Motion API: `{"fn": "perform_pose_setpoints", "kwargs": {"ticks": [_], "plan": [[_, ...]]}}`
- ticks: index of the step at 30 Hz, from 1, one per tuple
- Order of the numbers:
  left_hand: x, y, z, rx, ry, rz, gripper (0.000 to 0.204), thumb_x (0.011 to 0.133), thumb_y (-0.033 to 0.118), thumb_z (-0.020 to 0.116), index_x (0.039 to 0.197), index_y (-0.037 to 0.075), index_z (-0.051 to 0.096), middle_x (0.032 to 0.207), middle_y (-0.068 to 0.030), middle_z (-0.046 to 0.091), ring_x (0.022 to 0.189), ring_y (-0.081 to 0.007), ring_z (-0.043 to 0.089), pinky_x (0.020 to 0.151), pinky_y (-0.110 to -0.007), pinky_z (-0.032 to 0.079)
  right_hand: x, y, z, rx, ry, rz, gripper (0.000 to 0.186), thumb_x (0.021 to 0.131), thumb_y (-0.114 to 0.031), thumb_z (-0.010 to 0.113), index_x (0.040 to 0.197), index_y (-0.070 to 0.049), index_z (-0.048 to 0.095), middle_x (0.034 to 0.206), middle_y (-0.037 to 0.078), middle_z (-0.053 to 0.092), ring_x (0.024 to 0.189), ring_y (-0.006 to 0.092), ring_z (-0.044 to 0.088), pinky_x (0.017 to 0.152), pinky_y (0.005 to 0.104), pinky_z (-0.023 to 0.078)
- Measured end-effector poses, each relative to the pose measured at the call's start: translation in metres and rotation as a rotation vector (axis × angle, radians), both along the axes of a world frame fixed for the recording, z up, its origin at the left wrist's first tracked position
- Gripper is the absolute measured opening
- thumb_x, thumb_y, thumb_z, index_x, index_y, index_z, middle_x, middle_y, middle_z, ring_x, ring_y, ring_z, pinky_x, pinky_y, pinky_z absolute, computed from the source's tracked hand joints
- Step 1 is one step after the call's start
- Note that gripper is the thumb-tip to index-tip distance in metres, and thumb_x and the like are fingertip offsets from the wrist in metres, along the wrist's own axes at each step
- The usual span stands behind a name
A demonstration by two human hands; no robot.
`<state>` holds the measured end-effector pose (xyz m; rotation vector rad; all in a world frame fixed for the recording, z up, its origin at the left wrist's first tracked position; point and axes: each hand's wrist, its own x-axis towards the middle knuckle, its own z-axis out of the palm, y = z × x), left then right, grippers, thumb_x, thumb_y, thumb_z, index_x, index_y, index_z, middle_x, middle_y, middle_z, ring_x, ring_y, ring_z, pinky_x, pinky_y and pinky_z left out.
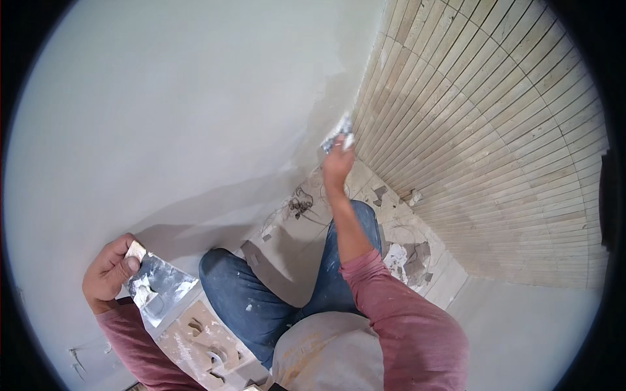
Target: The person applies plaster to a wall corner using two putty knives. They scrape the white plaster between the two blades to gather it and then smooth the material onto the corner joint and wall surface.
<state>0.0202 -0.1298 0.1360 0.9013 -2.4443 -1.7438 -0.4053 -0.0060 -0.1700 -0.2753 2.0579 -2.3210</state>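
Note:
My left hand (pixel 106 272) grips the handle of a wide putty knife (pixel 171 279), thumb on top. A lump of white filler lies on its metal blade. Stretched out ahead, my right hand (pixel 337 168) is closed around a smaller putty knife (pixel 330 141), smeared with white filler and slightly blurred. Its blade is at the plain white wall (pixel 195 98), close to the corner where that wall meets one faced with narrow beige strip tiles (pixel 482 150). A damp-looking, darker band of wall runs up along this corner.
Between and beyond my knees (pixel 244 293) the pale tiled floor (pixel 293 244) carries a tangle of dark wire (pixel 300 203), grey scraps and a white-spattered piece (pixel 396 258). At lower left lies a filler-stained tan board (pixel 199 332) with cut openings. Wires stick out at far left.

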Motion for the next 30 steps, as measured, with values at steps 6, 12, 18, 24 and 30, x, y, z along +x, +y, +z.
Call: {"fn": "perform_pose_setpoints", "kwargs": {"ticks": [6, 12, 18, 24, 30], "plan": [[-0.001, -0.001, 0.001, 0.121, 0.041, -0.066, 0.028, 0.1, 0.031, 0.065, 0.098, 0.004, 0.057, 0.087, 0.0044, 0.054, 0.08, -0.0059, 0.047, 0.071, -0.023, 0.04, -0.088, -0.013, 0.009, -0.228, -0.659, 0.155, 0.039, 0.106, -0.042, 0.044, 0.126, -0.011, 0.056, 0.107, 0.006, 0.066, 0.088, 0.0264, 0.066, 0.077, 0.0435, 0.052], [-0.001, -0.001, 0.002, 0.149, 0.052, -0.094, 0.025, 0.102, 0.027, 0.062, 0.103, 0.003, 0.059, 0.088, 0.0037, 0.059, 0.081, -0.0057, 0.052, 0.073, -0.023, 0.043, -0.096, -0.032, 0.087, -0.322, -0.626, 0.191, 0.042, 0.105, -0.046, 0.042, 0.127, -0.012, 0.053, 0.113, 0.009, 0.064, 0.097, 0.0244, 0.063, 0.077, 0.0478, 0.05], [-0.001, -0.002, 0.0, 0.173, 0.073, -0.133, 0.026, 0.102, 0.028, 0.061, 0.106, 0.002, 0.06, 0.088, 0.0025, 0.062, 0.081, -0.0056, 0.054, 0.072, -0.024, 0.045, -0.049, -0.054, 0.197, -0.279, -0.227, 0.089, 0.046, 0.105, -0.043, 0.046, 0.12, 0.0, 0.056, 0.111, 0.013, 0.062, 0.096, 0.0276, 0.063, 0.079, 0.0477, 0.05], [0.001, -0.003, 0.0, 0.163, 0.072, -0.141, 0.028, 0.103, 0.029, 0.061, 0.107, 0.002, 0.061, 0.09, 0.0018, 0.063, 0.081, -0.0059, 0.055, 0.072, -0.024, 0.046, 0.046, -0.04, 0.229, 0.246, 0.757, -0.281, 0.034, 0.098, -0.017, 0.059, 0.125, 0.004, 0.059, 0.111, 0.017, 0.058, 0.098, 0.0355, 0.061, 0.09, 0.0446, 0.047], [0.003, -0.003, -0.003, 0.168, 0.094, -0.131, 0.026, 0.103, 0.027, 0.061, 0.107, 0.002, 0.06, 0.09, 0.0012, 0.063, 0.082, -0.0061, 0.056, 0.073, -0.024, 0.047, -0.013, 0.021, 0.262, -0.095, 0.95, 0.106, 0.037, 0.088, 0.004, 0.058, 0.123, -0.005, 0.068, 0.113, 0.015, 0.067, 0.101, 0.0323, 0.062, 0.094, 0.0424, 0.048]]}}
